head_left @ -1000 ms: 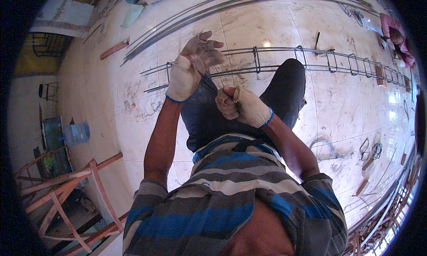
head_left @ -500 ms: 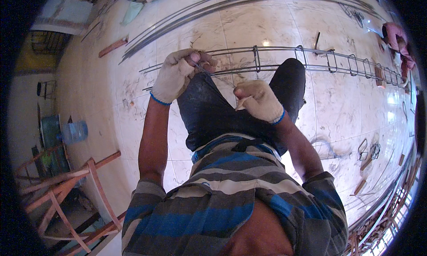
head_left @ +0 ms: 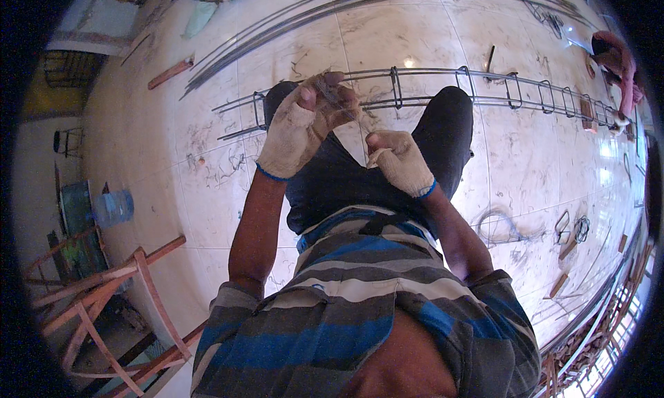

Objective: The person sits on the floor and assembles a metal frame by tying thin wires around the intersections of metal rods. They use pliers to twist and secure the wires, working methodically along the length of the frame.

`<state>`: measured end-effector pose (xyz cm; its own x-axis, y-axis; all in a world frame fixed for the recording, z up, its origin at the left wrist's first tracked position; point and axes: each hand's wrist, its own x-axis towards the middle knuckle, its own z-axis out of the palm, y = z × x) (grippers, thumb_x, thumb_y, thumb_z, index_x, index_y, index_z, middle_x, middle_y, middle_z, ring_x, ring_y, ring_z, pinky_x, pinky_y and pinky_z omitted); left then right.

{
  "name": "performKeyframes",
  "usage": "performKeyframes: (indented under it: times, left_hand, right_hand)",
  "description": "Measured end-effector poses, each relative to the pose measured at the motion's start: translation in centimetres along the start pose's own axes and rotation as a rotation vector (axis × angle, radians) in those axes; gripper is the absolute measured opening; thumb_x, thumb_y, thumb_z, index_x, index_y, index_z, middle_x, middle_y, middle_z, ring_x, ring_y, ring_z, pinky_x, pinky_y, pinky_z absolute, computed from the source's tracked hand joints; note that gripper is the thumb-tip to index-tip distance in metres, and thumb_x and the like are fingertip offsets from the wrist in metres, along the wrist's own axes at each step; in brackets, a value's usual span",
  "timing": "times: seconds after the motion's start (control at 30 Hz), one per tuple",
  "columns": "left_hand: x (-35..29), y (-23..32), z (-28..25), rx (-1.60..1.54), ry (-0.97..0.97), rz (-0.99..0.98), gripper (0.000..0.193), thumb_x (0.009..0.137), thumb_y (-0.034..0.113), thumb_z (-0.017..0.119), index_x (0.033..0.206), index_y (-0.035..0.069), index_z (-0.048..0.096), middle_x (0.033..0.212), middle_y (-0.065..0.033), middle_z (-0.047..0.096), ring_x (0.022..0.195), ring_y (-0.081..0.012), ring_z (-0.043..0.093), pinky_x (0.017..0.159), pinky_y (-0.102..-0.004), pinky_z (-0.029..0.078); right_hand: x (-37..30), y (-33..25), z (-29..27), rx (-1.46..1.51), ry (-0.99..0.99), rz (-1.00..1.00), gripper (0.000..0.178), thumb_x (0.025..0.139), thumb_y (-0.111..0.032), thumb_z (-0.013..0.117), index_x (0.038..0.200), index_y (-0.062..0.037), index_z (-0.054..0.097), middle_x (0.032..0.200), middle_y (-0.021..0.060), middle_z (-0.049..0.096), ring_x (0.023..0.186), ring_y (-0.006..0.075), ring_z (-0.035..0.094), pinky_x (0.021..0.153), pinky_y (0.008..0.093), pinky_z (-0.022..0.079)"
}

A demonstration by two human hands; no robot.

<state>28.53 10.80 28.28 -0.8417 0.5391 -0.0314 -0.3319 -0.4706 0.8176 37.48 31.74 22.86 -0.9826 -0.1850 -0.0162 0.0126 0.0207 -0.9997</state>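
My left hand (head_left: 301,125), in a dirty white glove, is raised over my knees with its fingertips pinched on a thin tie wire (head_left: 333,94). My right hand (head_left: 400,161), gloved too, is closed in a fist just to the right and lower, gripping the wire's other end; the strand between the hands is barely visible. Beyond both hands, a long rebar cage (head_left: 526,87) of parallel bars and square stirrups lies across the tiled floor, passing behind my dark-trousered knees.
Long steel bars (head_left: 332,7) lie along the far floor. Wooden chair frames (head_left: 111,294) and a blue plastic jar (head_left: 112,208) are at the left. A wire coil (head_left: 499,226) and loose stirrups (head_left: 564,225) lie at the right, with a pink cloth (head_left: 618,59) beyond.
My left hand, with its fingers spread a second ago, has closed into a pinch. My right hand has shifted slightly right, drawing the hands a little apart.
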Motion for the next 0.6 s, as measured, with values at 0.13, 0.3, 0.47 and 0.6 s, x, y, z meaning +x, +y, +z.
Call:
performKeyframes:
  times: [0.13, 0.3, 0.47, 0.6]
  left_hand:
    - [0.2, -0.5, 0.3, 0.013, 0.082, -0.002, 0.059, 0.103, 0.051, 0.061, 0.137, 0.003, 0.059, 0.115, -0.0084, 0.068, 0.108, -0.0249, 0.069, 0.102, -0.0490, 0.057]
    - [-0.6, 0.0, 1.7, 0.072, 0.174, -0.011, 0.052, 0.105, 0.049, 0.058, 0.132, 0.004, 0.060, 0.103, -0.0038, 0.066, 0.102, -0.0221, 0.068, 0.098, -0.0476, 0.059]
    - [0.4, -0.7, 0.6, -0.386, 0.155, -0.108, 0.033, 0.106, 0.037, 0.061, 0.118, 0.007, 0.062, 0.085, 0.0024, 0.052, 0.076, -0.0150, 0.055, 0.087, -0.0389, 0.058]
    - [0.8, -1.3, -1.0, -0.571, 0.017, -0.218, 0.022, 0.104, 0.030, 0.065, 0.108, 0.008, 0.062, 0.077, 0.0047, 0.042, 0.064, -0.0090, 0.038, 0.064, -0.0273, 0.044]
  right_hand:
    - [0.0, 0.8, 0.1, -0.055, -0.008, 0.000, 0.015, 0.092, -0.007, 0.059, 0.087, 0.0067, 0.063, 0.077, 0.0054, 0.064, 0.077, 0.0118, 0.060, 0.072, 0.0300, 0.050]
    - [0.3, -0.7, -0.2, -0.241, 0.056, 0.009, 0.020, 0.086, -0.017, 0.070, 0.094, -0.0005, 0.079, 0.097, 0.0187, 0.077, 0.092, 0.0300, 0.076, 0.085, 0.0390, 0.057]
    - [0.8, -1.1, -0.3, -0.343, -0.048, -0.063, 0.024, 0.086, -0.020, 0.073, 0.100, -0.0012, 0.078, 0.091, 0.0185, 0.077, 0.089, 0.0314, 0.076, 0.080, 0.0377, 0.058]
    - [0.7, -2.0, -0.5, -0.385, -0.198, -0.019, 0.025, 0.086, -0.018, 0.071, 0.101, 0.0010, 0.077, 0.087, 0.0160, 0.077, 0.085, 0.0305, 0.075, 0.078, 0.0358, 0.058]
